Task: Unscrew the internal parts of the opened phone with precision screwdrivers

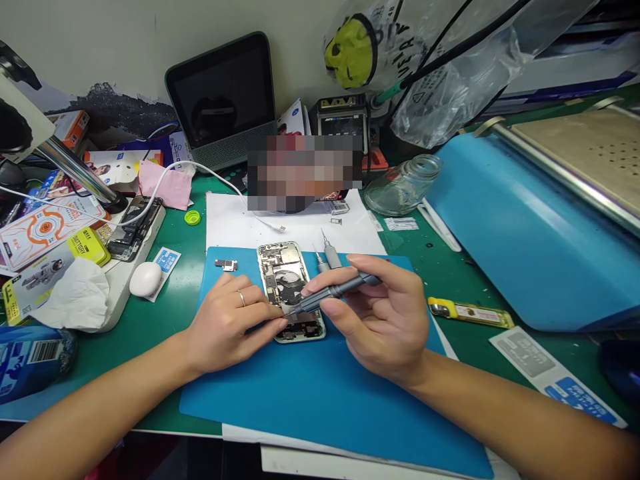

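An opened phone (pixel 289 270) lies on the blue mat (pixel 300 393), its inner parts showing. My right hand (pixel 385 313) is closed around a grey screwdriver (pixel 333 291), whose tip points down at the lower left part of the phone. At the phone's left edge, my left hand (pixel 237 320) wears a ring, and its fingertips are pressed together near the screwdriver tip; whatever they pinch is too small to make out. Two more grey screwdrivers (pixel 331 253) lie just beyond my right hand. A small metal part (pixel 227 265) rests on the mat at upper left.
White paper (pixel 227 220) with a white cable (pixel 225 180) lies behind the mat. A glass jar (pixel 403 187), a blue machine (pixel 500 233) and a yellow tool (pixel 470 312) are on the right. Boxes, a white earphone case (pixel 145 279) and crumpled tissue (pixel 75 293) crowd the left.
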### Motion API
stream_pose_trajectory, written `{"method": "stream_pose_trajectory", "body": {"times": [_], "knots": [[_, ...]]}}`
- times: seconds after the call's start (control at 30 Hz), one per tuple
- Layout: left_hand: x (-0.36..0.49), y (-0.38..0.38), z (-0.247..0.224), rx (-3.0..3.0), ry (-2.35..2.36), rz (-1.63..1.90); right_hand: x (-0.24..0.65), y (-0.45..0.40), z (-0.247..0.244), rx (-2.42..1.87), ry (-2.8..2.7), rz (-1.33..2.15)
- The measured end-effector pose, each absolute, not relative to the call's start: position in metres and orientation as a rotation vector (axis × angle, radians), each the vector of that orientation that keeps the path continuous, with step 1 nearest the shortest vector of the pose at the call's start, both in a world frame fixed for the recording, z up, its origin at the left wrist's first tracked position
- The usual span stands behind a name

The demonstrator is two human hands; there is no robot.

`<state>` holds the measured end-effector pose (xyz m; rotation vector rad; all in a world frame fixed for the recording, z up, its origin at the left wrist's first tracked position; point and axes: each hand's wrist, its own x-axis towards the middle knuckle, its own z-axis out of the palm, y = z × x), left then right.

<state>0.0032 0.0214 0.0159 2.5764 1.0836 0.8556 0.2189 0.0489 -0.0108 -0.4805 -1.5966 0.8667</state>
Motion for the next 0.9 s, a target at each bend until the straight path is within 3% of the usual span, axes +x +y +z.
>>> {"method": "stream_pose_trajectory", "body": {"times": [0.9], "knots": [[0.0033, 0.0211, 0.0139, 2.548, 1.128, 0.840, 0.2171, 0.0498, -0.0060, -0.578, -1.544, 0.848]]}}
